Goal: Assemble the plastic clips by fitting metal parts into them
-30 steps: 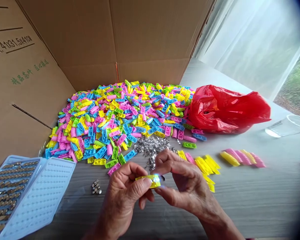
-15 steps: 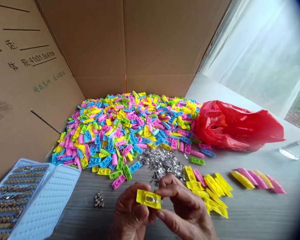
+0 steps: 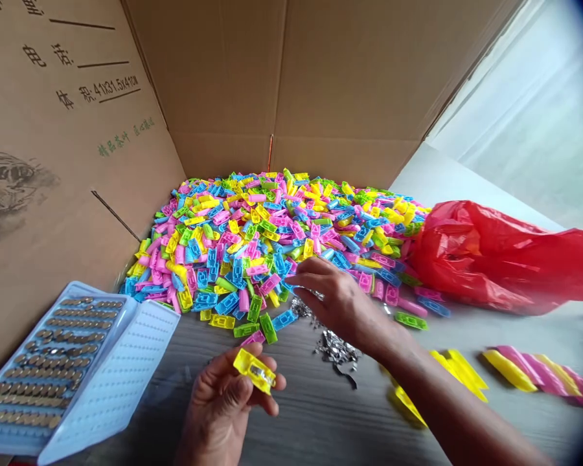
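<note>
Between the thumb and fingers of my left hand [image 3: 223, 401] is a yellow plastic casing [image 3: 254, 371], its hollow side up with a shiny metal piece inside. My right hand [image 3: 333, 301] reaches over the heap of small metal pieces [image 3: 337, 347], its fingers stretched toward the far side and slightly blurred. Nothing shows in its fingers, though their tips lie against the busy background. Just beyond spreads a large pile of pink, blue, green and yellow plastic casings [image 3: 272, 239]. Part of the metal heap is hidden by my right hand.
A light-blue tray [image 3: 148, 323] bearing rows of button cells [image 3: 72, 353] lies at left. Cardboard walls [image 3: 223, 77] rise behind and left. A red plastic bag [image 3: 495, 259] sits at right. Yellow casings [image 3: 459, 372] and a row of pink and yellow ones [image 3: 539, 372] lie nearer.
My right hand has left the yellow casing and moved forward over the metal pieces. My left hand keeps the casing, slightly further left. The view has shifted left.
</note>
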`<state>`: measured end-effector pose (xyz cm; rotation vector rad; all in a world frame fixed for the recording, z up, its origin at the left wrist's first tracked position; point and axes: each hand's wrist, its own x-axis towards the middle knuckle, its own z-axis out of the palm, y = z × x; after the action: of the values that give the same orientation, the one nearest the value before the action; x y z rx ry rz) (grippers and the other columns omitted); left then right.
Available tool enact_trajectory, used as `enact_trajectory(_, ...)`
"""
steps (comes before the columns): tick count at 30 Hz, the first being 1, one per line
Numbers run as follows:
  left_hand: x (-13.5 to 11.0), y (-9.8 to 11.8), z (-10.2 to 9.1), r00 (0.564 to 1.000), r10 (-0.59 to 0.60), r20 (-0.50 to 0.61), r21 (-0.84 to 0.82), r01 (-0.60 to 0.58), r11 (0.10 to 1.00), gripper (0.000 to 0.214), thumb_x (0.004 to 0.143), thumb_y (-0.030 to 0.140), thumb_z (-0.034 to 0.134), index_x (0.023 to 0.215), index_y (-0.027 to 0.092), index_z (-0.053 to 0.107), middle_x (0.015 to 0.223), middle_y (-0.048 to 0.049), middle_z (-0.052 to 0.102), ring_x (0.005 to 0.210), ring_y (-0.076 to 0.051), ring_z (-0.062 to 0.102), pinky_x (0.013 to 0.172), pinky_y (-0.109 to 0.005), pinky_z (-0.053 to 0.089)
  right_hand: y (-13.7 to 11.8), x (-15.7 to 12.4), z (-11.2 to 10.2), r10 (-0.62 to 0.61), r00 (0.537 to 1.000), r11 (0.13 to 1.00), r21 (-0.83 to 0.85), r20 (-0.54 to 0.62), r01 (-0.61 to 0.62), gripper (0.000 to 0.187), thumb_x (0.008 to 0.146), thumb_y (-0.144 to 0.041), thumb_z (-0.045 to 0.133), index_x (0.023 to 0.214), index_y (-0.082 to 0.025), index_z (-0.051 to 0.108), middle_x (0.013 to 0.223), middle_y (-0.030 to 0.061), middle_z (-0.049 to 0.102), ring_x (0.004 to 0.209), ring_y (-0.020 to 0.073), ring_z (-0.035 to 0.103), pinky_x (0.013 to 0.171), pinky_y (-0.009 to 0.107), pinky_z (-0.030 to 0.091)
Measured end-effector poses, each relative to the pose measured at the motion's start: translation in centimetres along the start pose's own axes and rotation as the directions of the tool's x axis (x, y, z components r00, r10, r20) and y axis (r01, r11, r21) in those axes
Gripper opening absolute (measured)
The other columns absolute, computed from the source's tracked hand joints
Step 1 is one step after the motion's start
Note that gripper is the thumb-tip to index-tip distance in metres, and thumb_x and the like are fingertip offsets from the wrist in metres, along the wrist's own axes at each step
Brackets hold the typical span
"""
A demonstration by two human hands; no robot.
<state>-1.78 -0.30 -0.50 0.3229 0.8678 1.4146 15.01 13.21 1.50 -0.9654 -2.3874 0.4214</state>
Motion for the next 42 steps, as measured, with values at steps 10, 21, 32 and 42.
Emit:
enact_trajectory(10,1.3,1.2,-1.2,0.989,0.116,0.089,-0.066,-0.11,0.992,0.026,0.071,0.023,0.078,0.097,0.024,0.077,0.082,-0.0068,0.079,0.073,-0.021,0.072,0.059,-0.024,0.057,0.9,2.9,3.5,-0.075,0.99,0.997,0.026,0.117,0.073,0.006,0.08,-0.01,0.065,0.081,-0.014,0.069,0.092,0.0101,0.061,0.087,0.0211,0.058,0.076,0.034,0.051)
enact_trajectory(21,1.2,1.1,-0.6,0.988,0.116,0.098,-0.055,-0.111,0.992,0.026,0.069,0.025,0.079,0.095,0.026,0.077,0.081,-0.0059,0.079,0.072,-0.02,0.072,0.061,-0.024,0.056,-0.8,0.0,4.4,-0.061,0.988,0.998,0.044,0.144,0.055,0.017,0.088,-0.028,0.06,0.08,-0.014,0.067,0.072,0.0061,0.062,0.067,0.0181,0.057,0.063,0.031,0.045)
enact_trajectory(32,0.6,1.0,-1.4,0.995,0.063,-0.082,-0.003,-0.064,0.998,0.026,0.062,0.027,0.083,0.087,0.025,0.079,0.072,-0.0063,0.076,0.058,-0.018,0.068,0.048,-0.022,0.053,2.8,-2.1,-3.1,0.068,0.992,0.997,-0.013,-0.111,-0.07,0.017,0.09,-0.019,0.053,0.092,-0.015,0.07,0.083,0.0075,0.068,0.073,0.0161,0.065,0.063,0.028,0.051)
enact_trajectory(42,2.2,0.2,-0.8,0.994,0.024,-0.108,0.155,-0.007,0.988,0.029,0.051,0.032,0.088,0.078,0.025,0.078,0.069,-0.0042,0.074,0.052,-0.019,0.065,0.038,-0.023,0.053,-0.1,-15.4,-9.2,0.452,0.889,0.872,-0.175,-0.071,-0.458,0.012,0.09,-0.022,0.055,0.084,-0.021,0.065,0.078,0.0019,0.065,0.068,0.0128,0.061,0.061,0.024,0.049)
